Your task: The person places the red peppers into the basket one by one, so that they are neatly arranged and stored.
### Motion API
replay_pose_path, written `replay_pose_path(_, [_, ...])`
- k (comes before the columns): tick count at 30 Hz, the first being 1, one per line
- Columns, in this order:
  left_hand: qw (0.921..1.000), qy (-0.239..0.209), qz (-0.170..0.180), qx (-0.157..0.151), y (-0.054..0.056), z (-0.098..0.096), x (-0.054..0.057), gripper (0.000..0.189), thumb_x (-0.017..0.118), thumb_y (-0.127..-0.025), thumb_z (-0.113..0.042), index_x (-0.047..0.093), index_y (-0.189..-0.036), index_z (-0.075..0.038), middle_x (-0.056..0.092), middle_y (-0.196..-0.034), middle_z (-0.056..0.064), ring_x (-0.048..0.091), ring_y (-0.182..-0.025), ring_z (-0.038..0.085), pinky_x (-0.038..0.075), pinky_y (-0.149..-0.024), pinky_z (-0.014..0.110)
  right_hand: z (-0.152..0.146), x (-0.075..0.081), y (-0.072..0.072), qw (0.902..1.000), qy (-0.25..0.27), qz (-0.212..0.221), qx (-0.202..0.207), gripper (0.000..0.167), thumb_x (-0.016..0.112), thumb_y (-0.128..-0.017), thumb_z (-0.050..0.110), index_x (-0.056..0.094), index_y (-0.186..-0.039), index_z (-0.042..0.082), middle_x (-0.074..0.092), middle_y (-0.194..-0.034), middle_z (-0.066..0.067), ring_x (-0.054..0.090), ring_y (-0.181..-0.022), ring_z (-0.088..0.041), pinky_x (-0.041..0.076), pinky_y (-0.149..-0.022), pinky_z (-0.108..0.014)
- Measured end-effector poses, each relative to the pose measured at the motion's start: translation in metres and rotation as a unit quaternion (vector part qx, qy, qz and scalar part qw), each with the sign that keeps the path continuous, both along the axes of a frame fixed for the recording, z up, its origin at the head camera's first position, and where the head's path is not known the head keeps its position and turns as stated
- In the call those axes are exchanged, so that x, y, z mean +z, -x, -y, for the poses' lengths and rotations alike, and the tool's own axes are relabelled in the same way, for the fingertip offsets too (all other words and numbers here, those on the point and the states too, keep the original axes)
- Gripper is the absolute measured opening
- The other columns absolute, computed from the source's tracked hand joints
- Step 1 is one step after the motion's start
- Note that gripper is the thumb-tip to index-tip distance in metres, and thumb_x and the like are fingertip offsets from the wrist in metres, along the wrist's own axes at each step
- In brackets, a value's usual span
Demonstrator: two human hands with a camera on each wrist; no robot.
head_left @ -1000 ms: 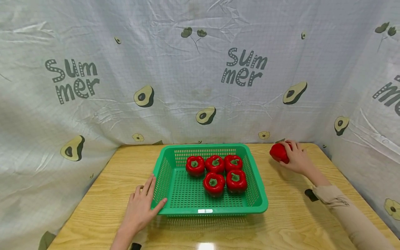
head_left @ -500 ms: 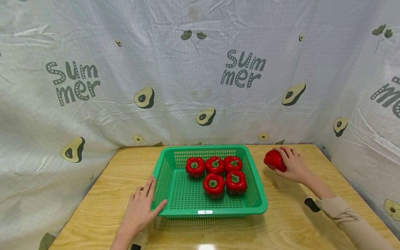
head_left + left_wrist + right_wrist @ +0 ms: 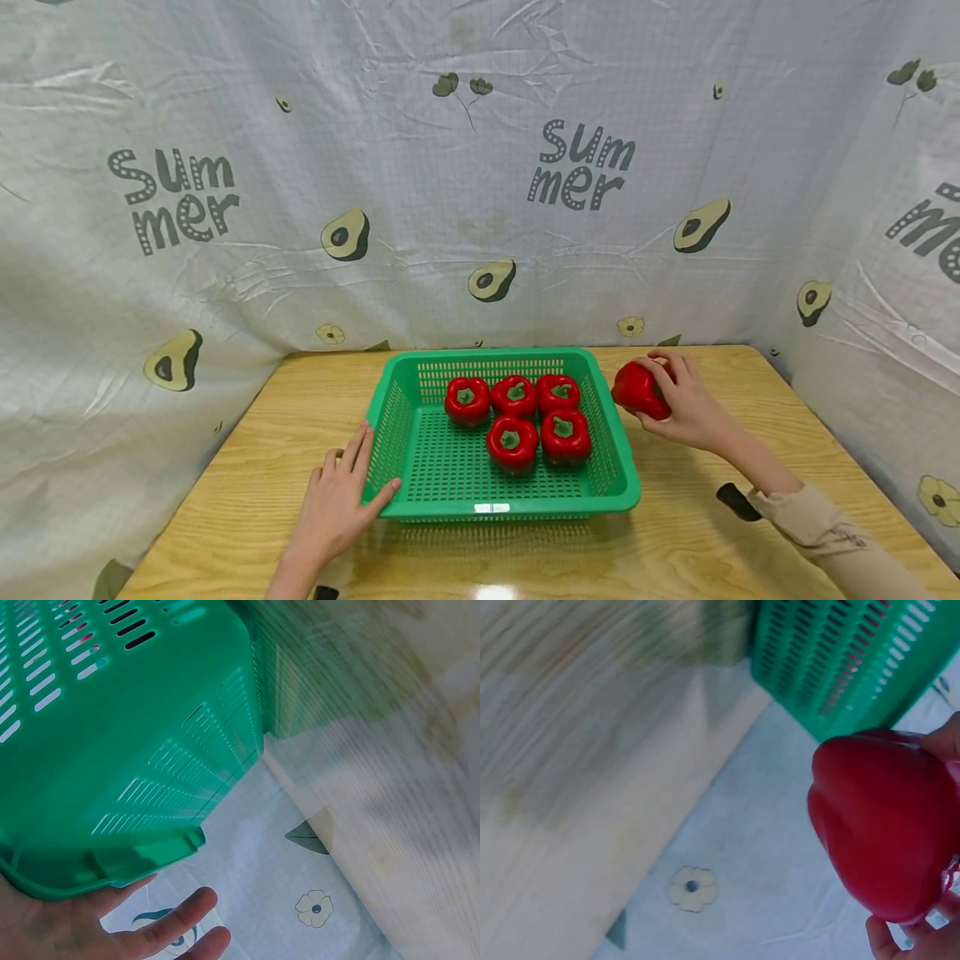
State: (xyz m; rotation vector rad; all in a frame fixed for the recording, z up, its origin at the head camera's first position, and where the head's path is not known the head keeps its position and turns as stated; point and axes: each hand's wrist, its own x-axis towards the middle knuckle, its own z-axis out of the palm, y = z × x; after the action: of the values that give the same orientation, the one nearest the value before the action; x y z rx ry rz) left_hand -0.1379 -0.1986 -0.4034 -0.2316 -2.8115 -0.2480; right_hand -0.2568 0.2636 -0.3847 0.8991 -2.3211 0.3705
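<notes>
A green plastic basket stands mid-table with several red bell peppers in it, stems up, grouped toward its right side. My left hand rests on the basket's front left corner, fingers fairly straight along the rim. In the left wrist view the fingers extend below the basket's rim. My right hand grips another red bell pepper just right of the basket, thumb on one side and fingers on the other. The right wrist view shows this pepper close up, near the basket wall.
The wooden table reaches back to a pale curtain printed with avocados and lettering. A dark strap end hangs by my right wrist. The basket's right wall rises between the held pepper and those inside.
My right hand has carried its pepper leftward from the table's back right toward the basket. My left hand and the basket have stayed in place.
</notes>
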Motion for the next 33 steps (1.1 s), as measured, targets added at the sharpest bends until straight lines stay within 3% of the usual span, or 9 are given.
replay_pose_path(7, [1.0,-0.002,0.001,0.001,0.0,0.0,-0.001,0.079,0.054,-0.081,-0.049,0.028,-0.14,-0.003,0.031,-0.144,0.011,0.047,-0.102,0.034,0.042,-0.076,0.051,0.007,0.014,-0.006,0.999,-0.014,-0.042,0.009,0.069,0.065,-0.065,0.037,0.047,-0.122,0.003,0.044,-0.115,-0.018,0.039,-0.094,-0.029,0.046,-0.065,-0.043])
replay_pose_path(12, [1.0,-0.001,0.003,0.002,0.0,0.0,-0.001,0.079,0.054,-0.081,-0.05,0.028,-0.14,-0.003,0.03,-0.144,0.01,0.047,-0.102,0.034,0.041,-0.076,0.051,0.014,0.024,-0.012,0.9982,-0.026,-0.051,0.02,0.067,0.063,-0.067,0.039,0.048,-0.122,0.004,0.048,-0.115,-0.015,0.04,-0.096,-0.03,0.039,-0.071,-0.046])
replay_pose_path(18, [1.0,-0.001,0.001,0.002,0.001,0.001,0.0,0.079,0.054,-0.081,-0.049,0.028,-0.14,-0.003,0.03,-0.144,0.011,0.047,-0.102,0.035,0.041,-0.076,0.051,0.03,0.038,-0.021,0.9976,-0.041,-0.041,0.037,0.066,0.067,-0.064,0.033,0.049,-0.121,0.006,0.049,-0.117,-0.013,0.041,-0.099,-0.029,0.036,-0.074,-0.045])
replay_pose_path(22, [1.0,0.0,-0.003,0.001,0.001,0.001,0.0,0.079,0.055,-0.081,-0.048,0.028,-0.139,-0.002,0.031,-0.144,0.011,0.048,-0.102,0.035,0.042,-0.075,0.051,0.041,0.044,-0.026,0.9968,-0.05,-0.033,0.053,0.066,0.063,-0.067,0.037,0.048,-0.124,0.008,0.048,-0.12,-0.01,0.039,-0.1,-0.024,0.036,-0.074,-0.041])
replay_pose_path(33, [1.0,0.002,-0.002,-0.001,0.001,0.001,0.0,0.078,0.054,-0.081,-0.048,0.029,-0.139,-0.002,0.031,-0.144,0.011,0.048,-0.102,0.034,0.042,-0.075,0.051,0.069,0.05,-0.032,0.9922,-0.073,-0.023,0.098,0.067,0.064,-0.068,0.037,0.045,-0.128,0.012,0.045,-0.128,-0.006,0.038,-0.101,-0.022,0.033,-0.075,-0.039])
